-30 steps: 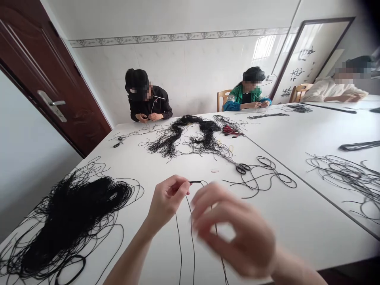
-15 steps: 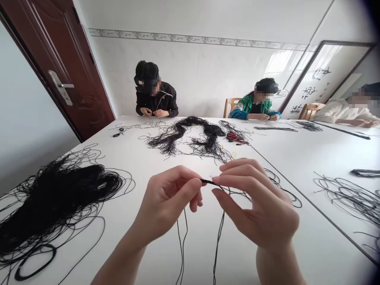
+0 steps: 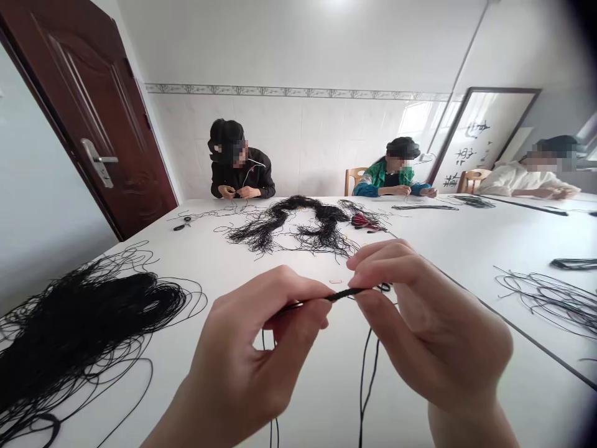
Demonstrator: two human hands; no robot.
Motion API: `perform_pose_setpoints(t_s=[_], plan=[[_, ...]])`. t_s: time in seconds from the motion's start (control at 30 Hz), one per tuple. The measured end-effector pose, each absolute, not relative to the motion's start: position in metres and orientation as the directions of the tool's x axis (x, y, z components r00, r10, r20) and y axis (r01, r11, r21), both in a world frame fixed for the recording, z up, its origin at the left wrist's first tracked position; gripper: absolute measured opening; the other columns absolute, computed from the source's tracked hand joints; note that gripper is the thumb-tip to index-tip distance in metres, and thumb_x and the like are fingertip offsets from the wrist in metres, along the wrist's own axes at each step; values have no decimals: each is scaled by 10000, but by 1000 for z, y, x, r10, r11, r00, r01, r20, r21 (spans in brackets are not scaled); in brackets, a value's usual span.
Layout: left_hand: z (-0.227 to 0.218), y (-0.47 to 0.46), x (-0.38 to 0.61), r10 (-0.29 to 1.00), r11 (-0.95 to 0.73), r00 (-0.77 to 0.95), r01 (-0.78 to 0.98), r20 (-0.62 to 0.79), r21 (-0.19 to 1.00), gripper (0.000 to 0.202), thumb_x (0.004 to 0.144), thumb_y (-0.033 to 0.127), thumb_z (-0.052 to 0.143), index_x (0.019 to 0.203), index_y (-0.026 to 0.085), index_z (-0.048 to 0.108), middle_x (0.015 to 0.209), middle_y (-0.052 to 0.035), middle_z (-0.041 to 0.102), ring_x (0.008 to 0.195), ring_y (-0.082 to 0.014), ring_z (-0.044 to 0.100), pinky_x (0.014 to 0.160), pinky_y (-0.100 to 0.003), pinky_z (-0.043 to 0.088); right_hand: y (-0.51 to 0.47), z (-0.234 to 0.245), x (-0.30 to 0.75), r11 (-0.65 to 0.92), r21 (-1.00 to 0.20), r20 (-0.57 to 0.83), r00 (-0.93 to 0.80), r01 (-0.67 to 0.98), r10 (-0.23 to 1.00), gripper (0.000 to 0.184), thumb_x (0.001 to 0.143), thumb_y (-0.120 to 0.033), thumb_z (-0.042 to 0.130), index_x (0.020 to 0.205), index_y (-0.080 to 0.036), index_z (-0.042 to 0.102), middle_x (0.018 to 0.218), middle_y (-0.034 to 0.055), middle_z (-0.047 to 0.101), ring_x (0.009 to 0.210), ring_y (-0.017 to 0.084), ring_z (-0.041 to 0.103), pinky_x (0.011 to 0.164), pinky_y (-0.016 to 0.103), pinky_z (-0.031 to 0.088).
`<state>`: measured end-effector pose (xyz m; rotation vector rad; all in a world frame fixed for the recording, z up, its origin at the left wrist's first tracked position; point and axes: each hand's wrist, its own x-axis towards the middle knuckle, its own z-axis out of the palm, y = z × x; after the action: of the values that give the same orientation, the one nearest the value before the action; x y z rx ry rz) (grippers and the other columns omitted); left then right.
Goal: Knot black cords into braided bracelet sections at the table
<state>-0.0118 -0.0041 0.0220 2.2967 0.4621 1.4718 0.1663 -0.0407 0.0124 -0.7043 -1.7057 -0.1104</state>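
My left hand (image 3: pixel 247 348) and my right hand (image 3: pixel 429 323) are raised close to the camera above the white table (image 3: pixel 298 386). Both pinch a short stretch of black cord (image 3: pixel 342 294) between thumb and fingertips, one hand at each end. Loose strands of that cord hang down from both hands toward the table. A large tangled heap of black cords (image 3: pixel 79 330) lies on the table to the left of my left hand.
Another pile of black cords (image 3: pixel 298 221) lies mid-table, with red scissors (image 3: pixel 364 221) beside it and small black scissors (image 3: pixel 181 225) further left. More cords (image 3: pixel 545 295) lie at the right. Three people sit at the far side. A brown door (image 3: pixel 93 118) stands left.
Both hands rose closer to the camera. The right hand came in from a blurred swing and took the cord's other end, so both now pinch it.
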Motion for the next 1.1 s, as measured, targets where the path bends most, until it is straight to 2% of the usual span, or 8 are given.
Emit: perform_pose_setpoints(t_s=[0.13, 0.23, 0.4, 0.5, 0.73, 1.1], plan=[[17, -5, -9, 287, -958, 379, 103, 880, 268, 242, 889, -10, 587, 1026, 178, 654, 770, 14, 625, 620, -51, 533, 485, -156, 430, -45, 14, 168, 834, -266, 929, -104, 483, 356, 228, 841, 38, 568, 974, -147, 575, 836, 16, 570, 855, 133, 555, 730, 333, 484], [15, -7, -9, 227, -973, 351, 114, 908, 199, 260, 871, -44, 591, 1029, 151, 655, 783, 16, 620, 631, -37, 524, 493, -142, 428, -45, 15, 168, 845, -244, 934, -121, 477, 338, 220, 842, 38, 569, 968, -142, 579, 829, 17, 576, 839, 131, 551, 730, 339, 491], [15, -10, -11, 318, -947, 337, 64, 886, 316, 232, 865, 3, 571, 996, 183, 633, 688, 50, 539, 485, -32, 389, 381, -198, 327, -42, 15, 168, 868, -199, 944, -149, 455, 295, 239, 820, 58, 580, 965, -131, 589, 814, 22, 584, 849, 139, 559, 759, 358, 500], [16, -12, -11, 340, -939, 330, 60, 881, 340, 222, 837, 18, 583, 947, 207, 616, 651, 64, 510, 451, -36, 349, 363, -208, 312, -42, 14, 168, 873, -179, 947, -161, 454, 278, 250, 810, 69, 584, 967, -127, 592, 808, 23, 588, 849, 141, 557, 761, 361, 499], [16, -11, -10, 360, -933, 289, 81, 887, 352, 226, 801, 37, 649, 911, 233, 629, 644, 53, 531, 481, -57, 417, 361, -206, 319, -43, 14, 167, 872, -175, 946, -167, 457, 278, 249, 802, 70, 605, 953, -127, 595, 812, 22, 595, 845, 136, 560, 756, 353, 499], [15, -10, -9, 338, -941, 280, 89, 898, 327, 280, 777, 8, 648, 924, 246, 639, 640, 56, 540, 470, -56, 411, 353, -197, 315, -44, 15, 166, 864, -157, 948, -174, 478, 268, 236, 808, 50, 604, 952, -137, 595, 803, 21, 601, 816, 138, 564, 723, 346, 508]])
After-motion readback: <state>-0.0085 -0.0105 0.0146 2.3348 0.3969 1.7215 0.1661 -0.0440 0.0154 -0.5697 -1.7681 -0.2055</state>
